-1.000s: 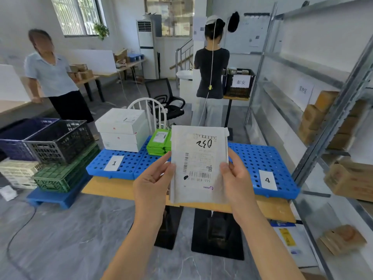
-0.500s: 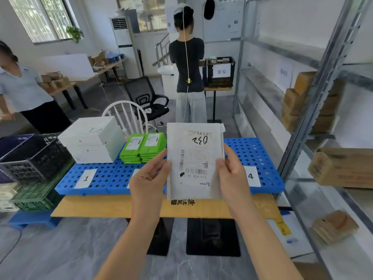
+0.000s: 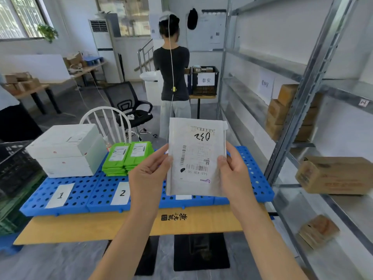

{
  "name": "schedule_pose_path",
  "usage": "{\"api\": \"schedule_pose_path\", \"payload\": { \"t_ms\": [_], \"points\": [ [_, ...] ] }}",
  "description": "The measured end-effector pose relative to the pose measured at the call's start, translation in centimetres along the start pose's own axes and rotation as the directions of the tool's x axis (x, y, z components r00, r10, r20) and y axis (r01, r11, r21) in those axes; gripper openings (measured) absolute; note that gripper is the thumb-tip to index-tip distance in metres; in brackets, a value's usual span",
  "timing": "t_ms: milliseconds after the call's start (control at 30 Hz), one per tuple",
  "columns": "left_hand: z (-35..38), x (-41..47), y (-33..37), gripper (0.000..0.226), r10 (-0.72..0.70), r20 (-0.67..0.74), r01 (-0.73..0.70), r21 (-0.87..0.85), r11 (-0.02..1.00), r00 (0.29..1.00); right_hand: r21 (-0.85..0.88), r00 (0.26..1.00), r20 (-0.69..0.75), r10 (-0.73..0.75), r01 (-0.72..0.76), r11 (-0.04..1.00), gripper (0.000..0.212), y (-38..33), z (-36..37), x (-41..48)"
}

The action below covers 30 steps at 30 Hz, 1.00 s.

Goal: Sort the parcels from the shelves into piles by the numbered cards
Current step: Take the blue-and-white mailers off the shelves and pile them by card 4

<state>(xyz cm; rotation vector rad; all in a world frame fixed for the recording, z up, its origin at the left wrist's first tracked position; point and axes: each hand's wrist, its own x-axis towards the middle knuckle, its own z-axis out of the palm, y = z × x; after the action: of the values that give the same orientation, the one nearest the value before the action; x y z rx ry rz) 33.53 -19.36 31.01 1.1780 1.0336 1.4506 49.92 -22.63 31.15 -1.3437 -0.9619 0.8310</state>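
I hold a flat white parcel (image 3: 196,158) upright in front of me, its label upside down with a handwritten number at the top. My left hand (image 3: 148,176) pinches its left edge and my right hand (image 3: 232,172) pinches its right edge. Behind it lies a blue perforated pallet (image 3: 84,190) on a table, with card 1 (image 3: 60,196) and card 2 (image 3: 121,193) along its front. Two stacked white boxes (image 3: 66,150) sit behind card 1. A pile of green parcels (image 3: 127,157) sits behind card 2. The parcel hides the pallet's cards further right.
A metal shelf rack (image 3: 298,110) with brown cardboard boxes (image 3: 335,174) stands to the right. Dark crates (image 3: 14,164) are stacked at the left. A white chair (image 3: 107,122), an office chair (image 3: 129,106) and a person (image 3: 173,77) facing away stand beyond the table.
The view has swung to the right and closer to the table. The parcel stays between both hands. Card 2 has come into view and card 4 is now hidden behind the parcel.
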Motion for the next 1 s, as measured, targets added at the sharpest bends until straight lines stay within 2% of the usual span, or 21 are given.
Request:
{"api": "schedule_pose_path", "payload": {
  "t_ms": [367,700,1000],
  "points": [
    [-6.2,8.6,-1.3,0.032,-0.024,0.016,0.025,-0.114,0.993,1.000,-0.069,1.000,-0.014,-0.009,0.008,0.998,0.039,0.0,9.6,5.1],
    [-12.5,16.5,-2.7,0.032,-0.063,0.021,0.065,-0.118,0.991,0.998,-0.108,0.999,-0.028,0.041,-0.043,0.993,0.038,0.8,18.8,9.4],
    [-14.9,19.9,-4.9,0.034,-0.112,0.035,0.116,-0.132,0.984,0.993,-0.136,0.994,-0.058,0.092,-0.099,0.986,0.037,2.4,22.3,11.6]
  ]
}}
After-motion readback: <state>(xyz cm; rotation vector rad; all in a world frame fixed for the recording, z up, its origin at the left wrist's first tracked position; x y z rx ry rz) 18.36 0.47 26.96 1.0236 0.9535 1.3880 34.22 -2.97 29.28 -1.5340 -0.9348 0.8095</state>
